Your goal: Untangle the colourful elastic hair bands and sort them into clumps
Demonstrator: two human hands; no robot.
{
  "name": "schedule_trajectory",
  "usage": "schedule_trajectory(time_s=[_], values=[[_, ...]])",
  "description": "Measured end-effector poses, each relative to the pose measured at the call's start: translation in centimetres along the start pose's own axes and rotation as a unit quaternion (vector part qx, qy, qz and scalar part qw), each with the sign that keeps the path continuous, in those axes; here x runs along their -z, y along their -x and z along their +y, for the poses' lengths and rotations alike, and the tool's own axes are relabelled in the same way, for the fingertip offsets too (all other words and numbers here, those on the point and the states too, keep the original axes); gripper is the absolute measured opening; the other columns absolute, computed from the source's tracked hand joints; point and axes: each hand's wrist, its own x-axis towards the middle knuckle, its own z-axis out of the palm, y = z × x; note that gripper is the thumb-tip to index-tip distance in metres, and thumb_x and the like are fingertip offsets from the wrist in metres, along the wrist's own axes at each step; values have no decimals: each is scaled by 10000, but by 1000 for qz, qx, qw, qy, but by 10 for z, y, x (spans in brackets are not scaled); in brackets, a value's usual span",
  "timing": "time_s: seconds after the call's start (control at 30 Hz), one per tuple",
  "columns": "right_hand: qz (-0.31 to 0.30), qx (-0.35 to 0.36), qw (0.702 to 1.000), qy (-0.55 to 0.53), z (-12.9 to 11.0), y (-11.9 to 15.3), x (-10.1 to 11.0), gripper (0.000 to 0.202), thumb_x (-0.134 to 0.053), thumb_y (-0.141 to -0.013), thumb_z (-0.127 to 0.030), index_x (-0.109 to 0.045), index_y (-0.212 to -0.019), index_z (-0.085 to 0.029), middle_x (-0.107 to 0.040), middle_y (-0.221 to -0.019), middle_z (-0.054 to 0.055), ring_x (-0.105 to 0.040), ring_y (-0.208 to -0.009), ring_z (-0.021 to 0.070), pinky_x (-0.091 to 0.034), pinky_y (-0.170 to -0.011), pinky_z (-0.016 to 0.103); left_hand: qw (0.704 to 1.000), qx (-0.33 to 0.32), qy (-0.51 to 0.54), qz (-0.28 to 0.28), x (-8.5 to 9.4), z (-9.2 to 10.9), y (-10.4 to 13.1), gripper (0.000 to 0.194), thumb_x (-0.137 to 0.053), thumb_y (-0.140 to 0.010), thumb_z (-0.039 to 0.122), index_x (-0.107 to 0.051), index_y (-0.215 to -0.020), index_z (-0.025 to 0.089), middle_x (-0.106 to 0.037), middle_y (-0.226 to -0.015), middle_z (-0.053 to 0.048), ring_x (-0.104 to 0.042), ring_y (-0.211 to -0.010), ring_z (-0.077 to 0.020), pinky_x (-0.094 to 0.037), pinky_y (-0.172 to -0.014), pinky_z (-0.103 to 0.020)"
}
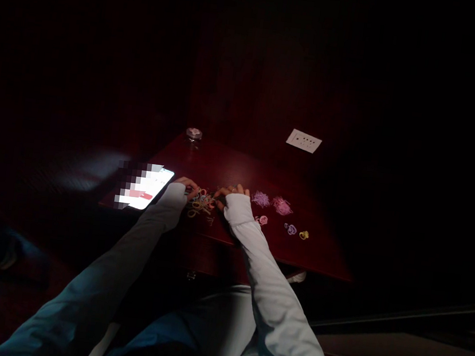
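A mixed pile of small coloured bands (202, 202) lies on the dark red table (230, 168). My left hand (187, 185) touches the pile's left side with bent fingers; what they hold, if anything, is too small to tell. At the right side of the pile my right hand (230, 193) has its fingers curled down, their tips partly hidden. Right of that hand are a purple heap of bands (261, 199) and a pink heap (282, 206). Nearer the front edge lie a pink band cluster (262, 220), a purple one (290, 229) and a yellow one (304, 234).
A lit phone (149, 189) lies at the table's left edge. A small clear round container (194, 134) stands at the back left corner. Behind the table is a white socket plate (304, 141). The surroundings are very dark.
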Motion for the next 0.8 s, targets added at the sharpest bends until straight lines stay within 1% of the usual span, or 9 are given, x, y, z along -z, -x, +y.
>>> schedule_trajectory(time_s=[0.13,0.23,0.37,0.47,0.6,0.73,0.8], values=[[-30,68,997,6,1,-5,-1,209,-690,-951,-267,-773,-1142,-285,-725,-1199,63,-510,-1201,269,-297,-1020,400,1000,2,-11,19,-5,-3,0,232,-630,-773,448,-684,-716,230,-696,-826,-55,-663,-765,-205,-613,-736,-321],[-49,86,995,14,2,-9,-3,213,-694,-948,-250,-773,-1145,-264,-719,-1204,71,-503,-1181,259,-294,-1014,394,1000,1,-17,22,-8,-5,0,283,-621,-807,486,-686,-720,225,-702,-846,-71,-671,-793,-214,-618,-760,-336],[-50,82,995,7,4,-14,-9,159,-690,-964,-290,-787,-1080,-243,-732,-1157,75,-494,-1161,257,-283,-1008,392,999,-7,8,35,-8,-7,0,290,-635,-792,501,-701,-732,225,-725,-858,-71,-674,-783,-213,-619,-754,-348],[-32,64,997,-21,5,-16,-12,170,-670,-985,-325,-798,-1075,-256,-749,-1129,63,-499,-1130,250,-279,-1003,391,999,-12,20,39,-6,-7,0,313,-657,-788,531,-708,-740,226,-733,-862,-67,-679,-760,-209,-621,-751,-361],[-8,41,998,-53,8,-15,-11,201,-630,-1016,-361,-811,-1030,-274,-769,-1100,39,-502,-1111,238,-269,-998,382,999,-18,7,34,-5,-5,0,311,-672,-804,535,-724,-747,234,-749,-876,-70,-693,-829,-223,-618,-771,-359],[3,25,999,-48,10,-15,-11,187,-655,-1002,-367,-815,-982,-271,-775,-1044,35,-517,-1096,234,-277,-972,369,999,-35,10,39,-5,-6,0,310,-644,-836,503,-735,-762,216,-759,-902,-95,-698,-852,-234,-620,-787,-383],[4,24,998,-50,11,-15,-12,166,-675,-987,-365,-812,-980,-271,-777,-1041,33,-527,-1101,237,-283,-971,369,998,-49,15,25,-4,-8,-1,305,-645,-845,497,-734,-771,214,-763,-911,-88,-701,-849,-229,-621,-800,-387]])
